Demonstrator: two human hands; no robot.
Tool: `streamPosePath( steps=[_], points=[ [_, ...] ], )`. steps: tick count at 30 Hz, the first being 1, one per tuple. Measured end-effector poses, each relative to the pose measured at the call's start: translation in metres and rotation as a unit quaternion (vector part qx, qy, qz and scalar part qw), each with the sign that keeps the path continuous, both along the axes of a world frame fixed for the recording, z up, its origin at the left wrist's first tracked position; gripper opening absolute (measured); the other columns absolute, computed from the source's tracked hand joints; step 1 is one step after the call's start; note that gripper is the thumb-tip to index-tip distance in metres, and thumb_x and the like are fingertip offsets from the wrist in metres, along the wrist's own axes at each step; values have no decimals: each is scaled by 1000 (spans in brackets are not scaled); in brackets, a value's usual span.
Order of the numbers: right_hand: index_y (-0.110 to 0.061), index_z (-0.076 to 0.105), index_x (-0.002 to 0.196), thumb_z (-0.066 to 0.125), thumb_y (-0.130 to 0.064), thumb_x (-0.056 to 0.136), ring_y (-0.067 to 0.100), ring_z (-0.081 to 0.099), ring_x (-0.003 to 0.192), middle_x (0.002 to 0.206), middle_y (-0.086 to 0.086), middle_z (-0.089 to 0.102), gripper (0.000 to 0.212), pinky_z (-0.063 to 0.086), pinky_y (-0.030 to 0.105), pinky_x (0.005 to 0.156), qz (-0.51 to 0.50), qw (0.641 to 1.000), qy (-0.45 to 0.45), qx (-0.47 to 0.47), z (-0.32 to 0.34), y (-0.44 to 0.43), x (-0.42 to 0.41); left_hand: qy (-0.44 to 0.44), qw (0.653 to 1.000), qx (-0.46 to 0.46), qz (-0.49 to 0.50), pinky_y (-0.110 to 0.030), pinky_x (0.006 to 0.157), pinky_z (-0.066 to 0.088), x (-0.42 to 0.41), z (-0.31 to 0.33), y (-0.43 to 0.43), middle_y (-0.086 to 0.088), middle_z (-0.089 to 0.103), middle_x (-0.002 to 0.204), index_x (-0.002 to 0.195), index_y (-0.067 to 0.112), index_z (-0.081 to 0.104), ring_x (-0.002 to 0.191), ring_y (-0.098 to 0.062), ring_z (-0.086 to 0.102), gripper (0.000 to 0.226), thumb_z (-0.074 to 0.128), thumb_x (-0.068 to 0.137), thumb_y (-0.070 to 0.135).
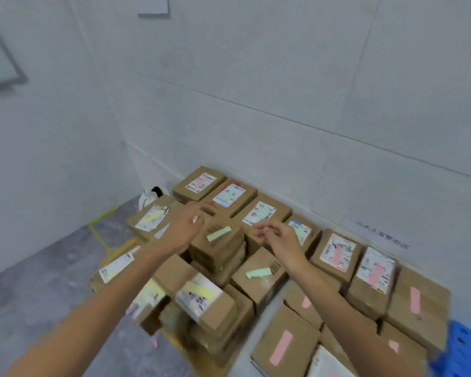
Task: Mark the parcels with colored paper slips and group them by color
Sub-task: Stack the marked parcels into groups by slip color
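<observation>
Both arms reach over a heap of cardboard parcels in a corner where the wall meets the floor. The left hand lies over the stacked central parcel, just beside the green slip on its top; blur hides whether its fingers pinch anything. The right hand hovers nearby, fingers loosely curled and holding nothing visible. A second green slip marks the lower parcel between the forearms. Parcels with a yellow slip lie to the left, those with a pink slip to the right, beside a blue pallet.
</observation>
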State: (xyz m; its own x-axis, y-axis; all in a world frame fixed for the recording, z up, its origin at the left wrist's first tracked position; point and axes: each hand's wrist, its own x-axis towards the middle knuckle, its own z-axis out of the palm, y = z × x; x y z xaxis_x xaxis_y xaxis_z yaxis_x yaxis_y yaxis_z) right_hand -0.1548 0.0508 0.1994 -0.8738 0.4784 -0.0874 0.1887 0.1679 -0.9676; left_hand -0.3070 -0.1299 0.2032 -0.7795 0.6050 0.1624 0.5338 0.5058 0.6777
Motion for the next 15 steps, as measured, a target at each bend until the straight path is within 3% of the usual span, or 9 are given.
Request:
streamPosePath(
  steps=[3, 6, 9, 12, 15],
  points=[
    [-22, 68, 89, 41, -4, 97, 17, 64, 96, 100, 4, 69, 33, 48, 32, 93, -36, 998, 2, -49, -4, -5, -101, -19, 1000, -18, 15, -29, 75, 41, -105, -7, -7, -1, 61, 113, 113, 13, 63, 95, -23, 58, 28, 44, 95, 2],
    [-18, 66, 91, 40, -3, 98, 21, 61, 106, 110, 7, 65, 31, 49, 26, 89, -53, 992, -28, -108, -16, -9, -196, -42, 997, -37, 53, -16, 79, 34, -197, -21, -5, -9, 56, 122, 119, 8, 61, 106, -21, 55, 30, 45, 94, 1],
    [-23, 65, 93, 41, -8, 99, 21, 55, 117, 114, 4, 61, 29, 49, 22, 82, -74, 980, -52, -178, -29, -11, -279, -72, 994, -67, 49, -20, 88, 40, -279, -43, 6, -16, 54, 126, 123, 3, 55, 116, -29, 54, 32, 47, 92, 0],
    [-19, 61, 111, 40, -10, 100, 29, 50, 121, 125, 16, 56, 25, 46, 36, 97, -98, 970, -95, -202, -55, -9, -345, -109, 989, -82, 58, -31, 96, 37, -337, -74, 22, -18, 52, 130, 129, 3, 49, 119, -29, 49, 37, 51, 93, 5],
    [-18, 58, 121, 38, -9, 99, 37, 46, 128, 139, 20, 48, 31, 40, 41, 106, -102, 969, -139, -175, -92, -4, -401, -160, 979, -111, 63, -36, 95, 39, -375, -112, 37, -19, 52, 131, 138, 7, 39, 116, -33, 52, 47, 53, 94, 13]
  ],
)
